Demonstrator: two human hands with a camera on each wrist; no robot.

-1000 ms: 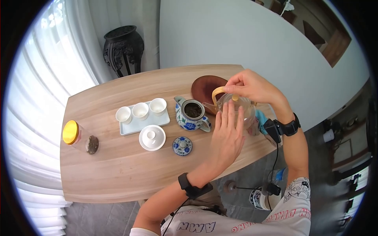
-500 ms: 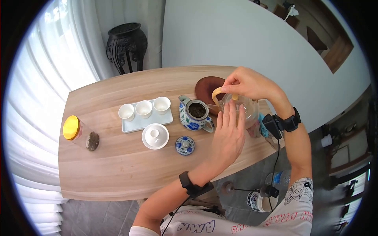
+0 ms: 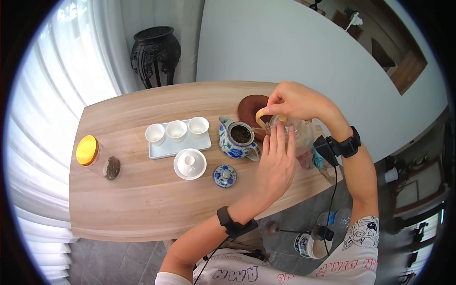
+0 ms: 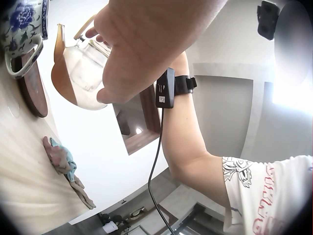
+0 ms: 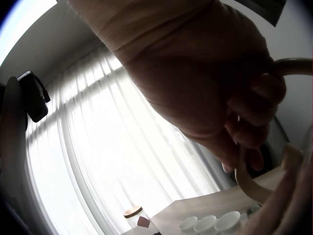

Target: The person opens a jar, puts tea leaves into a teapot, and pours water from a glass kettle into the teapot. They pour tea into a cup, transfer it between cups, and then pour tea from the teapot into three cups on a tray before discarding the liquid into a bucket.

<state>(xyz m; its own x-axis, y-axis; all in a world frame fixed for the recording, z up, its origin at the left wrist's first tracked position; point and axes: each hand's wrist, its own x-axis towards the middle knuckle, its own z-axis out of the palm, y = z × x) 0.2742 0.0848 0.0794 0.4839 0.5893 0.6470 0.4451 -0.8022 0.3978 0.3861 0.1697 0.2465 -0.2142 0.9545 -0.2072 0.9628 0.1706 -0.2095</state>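
The right hand is gripping the kettle handle near the worktop's right edge; the left hand is holding its fingers straight. Slow pouring should be stopping splashes.

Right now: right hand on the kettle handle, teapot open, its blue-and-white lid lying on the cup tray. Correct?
Not quite: the lid lies on the tabletop, apart from the cup tray; the head view shows it. The rest holds: right hand on the kettle handle, teapot open.
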